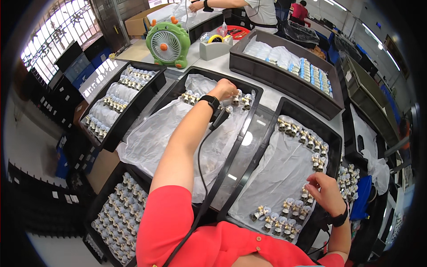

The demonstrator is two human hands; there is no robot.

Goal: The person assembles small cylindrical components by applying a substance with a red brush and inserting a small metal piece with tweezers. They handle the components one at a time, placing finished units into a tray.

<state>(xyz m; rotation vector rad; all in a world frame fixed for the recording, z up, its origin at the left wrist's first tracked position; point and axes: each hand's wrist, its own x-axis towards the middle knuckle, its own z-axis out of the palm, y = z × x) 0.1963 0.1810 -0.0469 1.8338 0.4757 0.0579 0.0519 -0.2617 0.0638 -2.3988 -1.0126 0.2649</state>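
Observation:
My left hand [226, 89] reaches to the far end of the middle black tray [231, 165], fingers bent together beside small white-and-gold figurines [246, 103]. What lies in its fingers, if anything, is hidden. Over the right side of the right black tray [255, 167], my right hand [327, 192] hovers with curled fingers and a gap at the thumb. Close by its fingertips is a figurine [307, 195]. More figurines line that tray's far and right edges, and a cluster [278, 222] lies at its near end. Crinkled white sheeting [271, 178] lines both trays.
A green fan [168, 46] and a tape dispenser [215, 48] stand at the back. A grey-brown crate [284, 75] holds blue-and-white pieces. Filled trays sit at left [115, 140] and lower left [95, 233]. A black cable [201, 178] crosses the middle tray. Another person's arm [227, 3] works beyond.

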